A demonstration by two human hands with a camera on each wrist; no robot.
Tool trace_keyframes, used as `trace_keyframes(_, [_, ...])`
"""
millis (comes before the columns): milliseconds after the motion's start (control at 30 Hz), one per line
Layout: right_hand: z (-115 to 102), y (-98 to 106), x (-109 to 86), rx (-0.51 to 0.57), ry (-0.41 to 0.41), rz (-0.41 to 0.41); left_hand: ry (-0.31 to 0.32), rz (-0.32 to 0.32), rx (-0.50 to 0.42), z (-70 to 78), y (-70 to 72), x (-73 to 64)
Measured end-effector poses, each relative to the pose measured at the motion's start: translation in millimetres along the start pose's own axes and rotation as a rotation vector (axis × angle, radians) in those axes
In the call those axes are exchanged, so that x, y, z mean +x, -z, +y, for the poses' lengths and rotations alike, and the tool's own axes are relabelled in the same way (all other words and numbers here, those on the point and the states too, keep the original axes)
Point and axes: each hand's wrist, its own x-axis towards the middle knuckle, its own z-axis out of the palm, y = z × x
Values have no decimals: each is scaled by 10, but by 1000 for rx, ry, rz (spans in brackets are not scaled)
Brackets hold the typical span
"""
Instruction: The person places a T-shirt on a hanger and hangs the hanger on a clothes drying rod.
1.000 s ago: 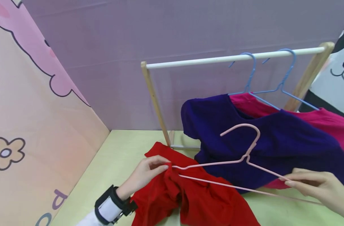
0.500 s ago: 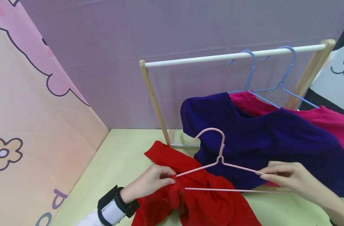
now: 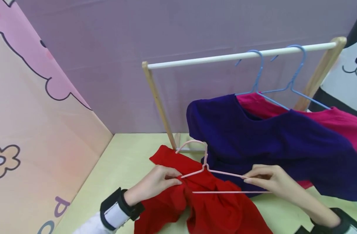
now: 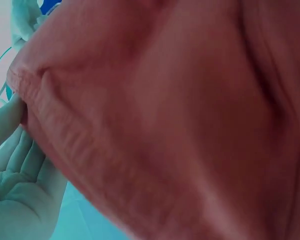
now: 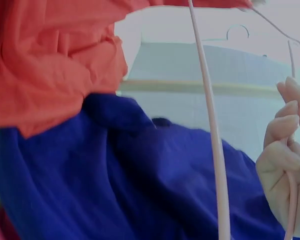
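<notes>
A red shirt (image 3: 225, 208) lies crumpled on the table before me. Between thumb and fingers, my left hand (image 3: 156, 182) pinches its edge, where the left end of a pink hanger (image 3: 225, 173) goes into the cloth. My right hand (image 3: 270, 178) grips the hanger's right arm, with the hook standing up over the shirt. In the left wrist view, the thumb of my left hand (image 4: 20, 180) presses the hem of the red shirt (image 4: 165, 125). The right wrist view has the fingers of my right hand (image 5: 282, 150) curled round the pink wire.
Behind stands a clothes rack with a white rail (image 3: 210, 60) and wooden legs. A purple shirt (image 3: 240, 136) and a magenta shirt (image 3: 339, 120) hang from it on blue hangers (image 3: 258, 73), close beyond my right hand. A printed panel (image 3: 34, 123) borders the table (image 3: 125, 156) at left.
My right hand has moved left with the pink hanger, its hook shifting from over the purple shirt to over the red one. My left hand keeps its pinch, slightly to the right and lower.
</notes>
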Motion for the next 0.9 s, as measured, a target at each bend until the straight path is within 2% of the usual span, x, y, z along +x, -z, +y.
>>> trace_keyframes(333, [84, -349, 111, -11, -42, 21, -22, 45, 25, 85, -35, 63])
trace_keyframes(500, [135, -486, 147, -87, -152, 24, -37, 71, 36, 93, -62, 92])
trace_keyframes(567, [146, -533, 174, -141, -146, 52, -48, 92, 33, 82, -69, 102])
trace_keyframes(700, [83, -602, 260, -252, -17, 166, -48, 160, 37, 50, -60, 117])
trace_keyframes(800, [-31, -684, 312, -434, 191, 246, -32, 223, 45, 26, -14, 126])
trace_keyframes(900, [-127, -840, 324, -668, 450, 312, -33, 280, 43, 0, 50, 131])
